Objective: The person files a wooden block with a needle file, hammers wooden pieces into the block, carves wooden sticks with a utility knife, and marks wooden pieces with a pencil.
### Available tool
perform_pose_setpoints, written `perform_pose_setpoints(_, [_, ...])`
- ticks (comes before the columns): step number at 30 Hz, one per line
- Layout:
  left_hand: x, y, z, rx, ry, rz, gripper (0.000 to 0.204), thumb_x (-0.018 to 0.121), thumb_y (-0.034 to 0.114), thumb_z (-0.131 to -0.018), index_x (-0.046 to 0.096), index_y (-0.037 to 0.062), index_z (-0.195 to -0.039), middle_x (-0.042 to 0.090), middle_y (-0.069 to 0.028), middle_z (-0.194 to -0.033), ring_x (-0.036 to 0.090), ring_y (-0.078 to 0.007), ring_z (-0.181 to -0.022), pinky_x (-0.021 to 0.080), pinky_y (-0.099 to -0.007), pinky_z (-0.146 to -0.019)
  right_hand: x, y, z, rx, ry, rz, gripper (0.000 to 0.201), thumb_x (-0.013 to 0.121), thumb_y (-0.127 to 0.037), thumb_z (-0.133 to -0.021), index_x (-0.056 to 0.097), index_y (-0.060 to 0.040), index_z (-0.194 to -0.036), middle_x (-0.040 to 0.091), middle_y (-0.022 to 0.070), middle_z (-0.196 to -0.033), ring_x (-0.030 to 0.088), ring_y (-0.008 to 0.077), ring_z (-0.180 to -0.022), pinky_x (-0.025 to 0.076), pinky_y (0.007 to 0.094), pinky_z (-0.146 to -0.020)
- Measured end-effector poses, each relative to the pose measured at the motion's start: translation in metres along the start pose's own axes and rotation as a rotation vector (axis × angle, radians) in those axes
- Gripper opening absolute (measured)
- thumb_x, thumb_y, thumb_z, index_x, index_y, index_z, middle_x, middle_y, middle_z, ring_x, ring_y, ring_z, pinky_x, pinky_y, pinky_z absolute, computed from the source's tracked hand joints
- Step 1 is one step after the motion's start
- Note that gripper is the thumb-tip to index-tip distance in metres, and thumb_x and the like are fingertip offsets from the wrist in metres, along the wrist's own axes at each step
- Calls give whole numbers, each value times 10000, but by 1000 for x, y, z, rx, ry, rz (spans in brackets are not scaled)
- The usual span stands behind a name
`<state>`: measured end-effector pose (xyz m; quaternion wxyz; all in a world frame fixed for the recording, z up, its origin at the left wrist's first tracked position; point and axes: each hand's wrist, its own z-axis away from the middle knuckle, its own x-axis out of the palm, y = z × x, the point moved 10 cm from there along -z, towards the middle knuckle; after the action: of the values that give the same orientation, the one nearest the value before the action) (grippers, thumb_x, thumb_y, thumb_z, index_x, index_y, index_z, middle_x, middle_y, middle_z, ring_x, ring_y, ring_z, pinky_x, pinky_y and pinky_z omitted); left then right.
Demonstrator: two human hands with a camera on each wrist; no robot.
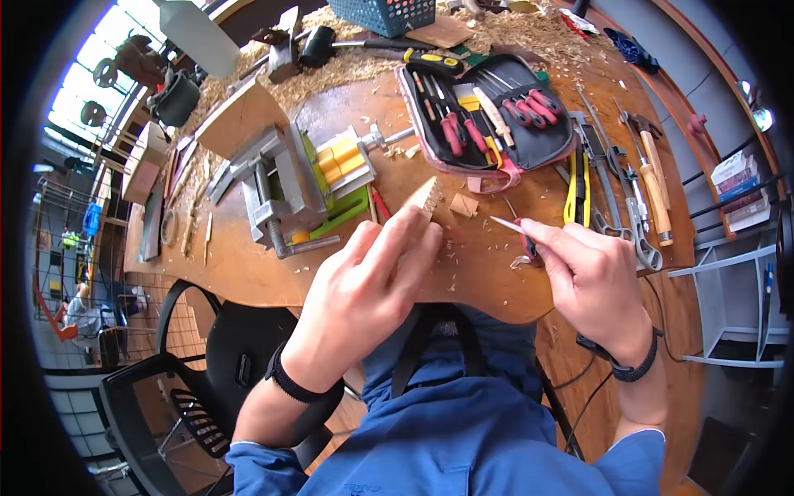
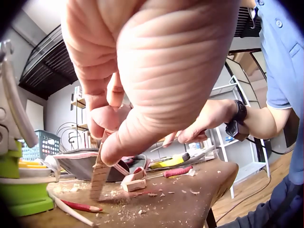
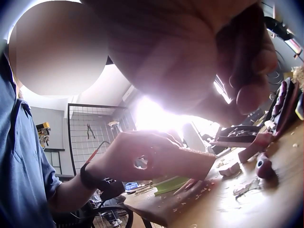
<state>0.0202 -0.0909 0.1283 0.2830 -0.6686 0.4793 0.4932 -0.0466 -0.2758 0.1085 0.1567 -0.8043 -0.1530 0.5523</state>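
My left hand (image 1: 360, 285) pinches a small flat piece of wood (image 1: 427, 198) between thumb and fingers, its rough, ridged end pointing away from me. In the left wrist view the wood strip (image 2: 98, 178) stands upright under the fingertips, close over the table. My right hand (image 1: 591, 269) is to the right, fingers curled around a slim, pale, pointed blade (image 1: 504, 223); its handle is hidden in the hand. Below that hand a red-handled tool (image 2: 178, 171) lies on the table. Between the hands sits a small wooden block (image 1: 464, 205).
A vise (image 1: 289, 186) stands at the left with a green and yellow clamp beside it. An open tool case (image 1: 521, 136) with red-handled tools lies ahead. Yellow cutter (image 1: 576, 194), pliers and hammers lie right. Wood shavings (image 1: 521, 37) cover the back of the table.
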Motion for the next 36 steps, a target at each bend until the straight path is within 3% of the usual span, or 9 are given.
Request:
perform_pose_setpoints(5, [2,-1,0,-9,80,-39,533,706,-113,-806,710,-11,-1328,672,-206,-1346,728,-348,-1055,634,-405,-861,19,8,1,-14,-108,27,331,689,-45,-906,777,-52,-1225,688,146,-812,713,387,-739,548,509,-657])
perform_pose_setpoints(8, [-12,-10,18,-141,298,83,553,742,-133,-832,671,-59,-1375,672,-271,-1355,726,-407,-1199,630,-446,-969,22,6,-3,12,-77,-74,333,674,-10,-894,760,7,-1216,698,194,-918,715,418,-785,568,521,-712])
perform_pose_setpoints(11, [1,-24,38,-363,315,400,627,831,-100,-816,656,-19,-1413,681,-187,-1381,739,-192,-956,624,-300,-766,30,3,-4,-13,-31,-174,339,654,36,-884,734,40,-1214,677,236,-1055,708,452,-807,579,536,-754])
perform_pose_setpoints(18, [55,-43,63,-621,132,927,612,863,-64,-876,623,-48,-1439,657,-115,-1377,677,-103,-986,580,-237,-796,49,-7,-7,69,-62,-9,252,609,77,-891,625,33,-1139,621,256,-1041,719,484,-823,582,555,-741])
perform_pose_setpoints(21, [56,-43,54,-567,-14,725,568,876,-32,-863,665,-33,-1390,686,-131,-1343,685,-132,-1001,585,-260,-822,51,-7,-17,85,-48,93,228,604,67,-901,623,40,-1127,624,260,-1034,725,481,-824,586,558,-743])
perform_pose_setpoints(22, [53,-42,50,-509,4,598,550,893,15,-842,693,-22,-1354,710,-157,-1362,694,-220,-1046,593,-314,-862,59,2,-18,161,-114,117,386,619,80,-900,662,32,-1280,644,246,-1103,697,487,-921,564,540,-799])
perform_pose_setpoints(25, [49,-37,44,-320,92,314,589,904,34,-814,693,-9,-1362,709,-169,-1412,676,-322,-1113,584,-383,-937,60,3,-20,160,-114,113,373,619,80,-897,679,42,-1263,652,246,-1106,699,476,-949,560,540,-827])
perform_pose_setpoints(29, [47,-46,40,-428,122,455,567,900,57,-817,713,14,-1350,692,-171,-1461,658,-362,-1161,555,-433,-1008,64,3,-17,109,-72,104,328,648,59,-909,701,52,-1232,659,241,-1096,698,462,-970,556,538,-851])
perform_pose_setpoints(36, [56,-22,-14,-139,0,393,338,771,104,-951,791,108,-1288,641,-242,-1479,622,-416,-1248,507,-495,-1088,52,-5,-13,55,29,8,261,700,-33,-965,725,63,-1207,684,228,-1111,703,435,-1000,564,506,-885])
